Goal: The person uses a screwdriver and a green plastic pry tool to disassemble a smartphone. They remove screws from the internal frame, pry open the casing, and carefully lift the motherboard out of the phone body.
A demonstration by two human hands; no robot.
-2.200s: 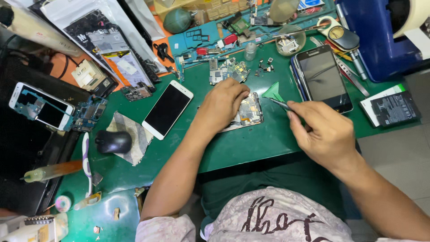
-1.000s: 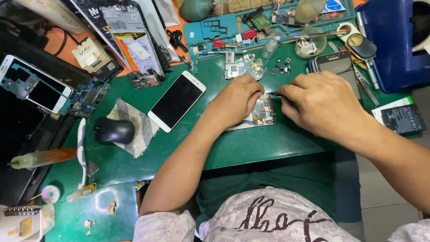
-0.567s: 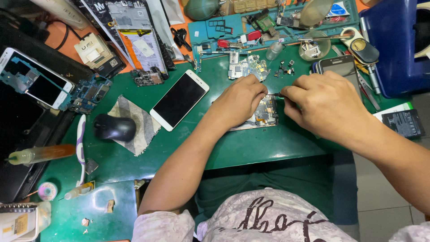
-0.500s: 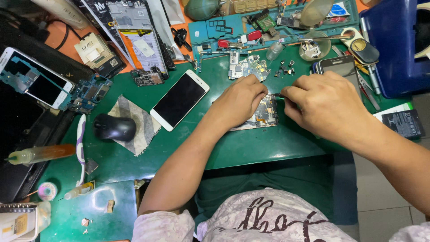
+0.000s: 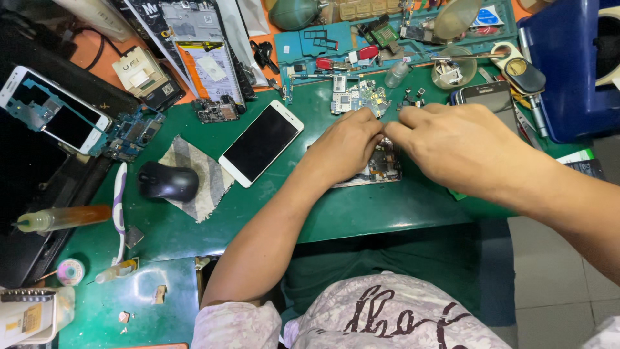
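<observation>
Both hands, left hand [image 5: 345, 143] & right hand [image 5: 462, 148], on opened phone [image 5: 381, 169].

A single head-worn camera is looking steeply down and forward from just above the seated person, sitting close over the green worktop [image 5: 387, 213], taking in both forearms, the lap and the cluttered far edge
</observation>
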